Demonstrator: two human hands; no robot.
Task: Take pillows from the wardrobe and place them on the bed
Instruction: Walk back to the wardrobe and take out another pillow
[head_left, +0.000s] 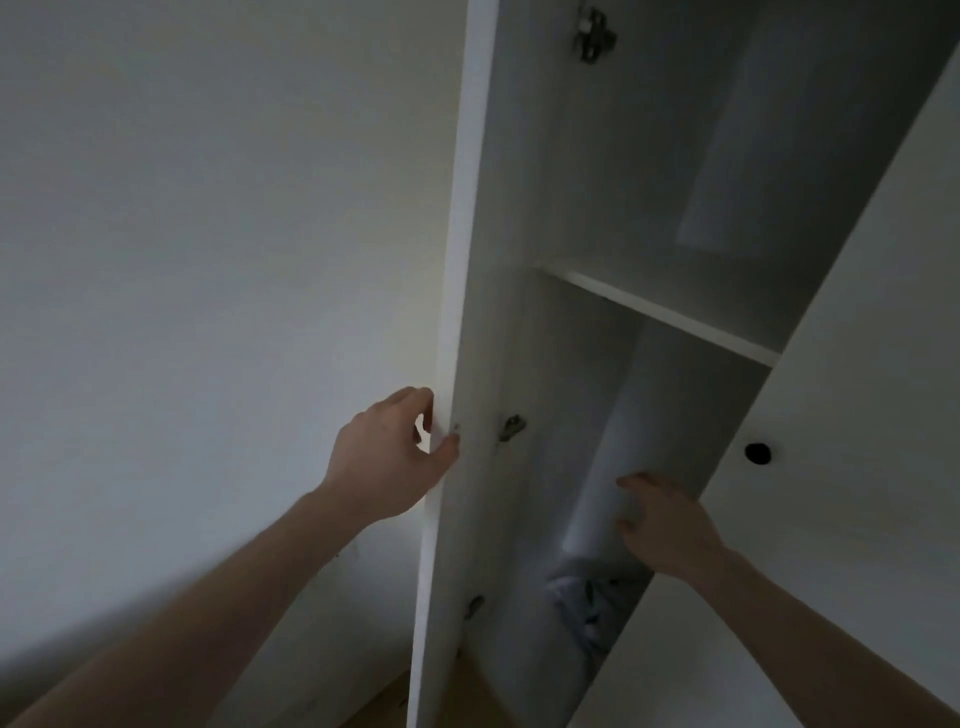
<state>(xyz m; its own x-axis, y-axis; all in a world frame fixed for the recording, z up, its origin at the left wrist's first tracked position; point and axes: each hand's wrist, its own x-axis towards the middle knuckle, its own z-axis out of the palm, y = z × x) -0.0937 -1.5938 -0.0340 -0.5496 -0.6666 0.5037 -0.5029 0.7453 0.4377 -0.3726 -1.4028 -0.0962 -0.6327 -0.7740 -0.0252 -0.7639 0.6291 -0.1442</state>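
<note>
I've got my left hand pinching the open door's edge, right hand loose-fingered, reaching into the wardrobe. Grey bundle low inside is probably a pillow. Risk: door swings back on my arm, or I snag the hinge.

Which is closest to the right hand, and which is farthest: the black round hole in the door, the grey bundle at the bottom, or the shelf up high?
From the right hand, in the head view:
1. Grey bundle, just below and to its left, low inside the wardrobe.
2. Black round hole, up and to its right, on the right door. These two are close to call.
3. Shelf, clearly farthest, well above.
</note>
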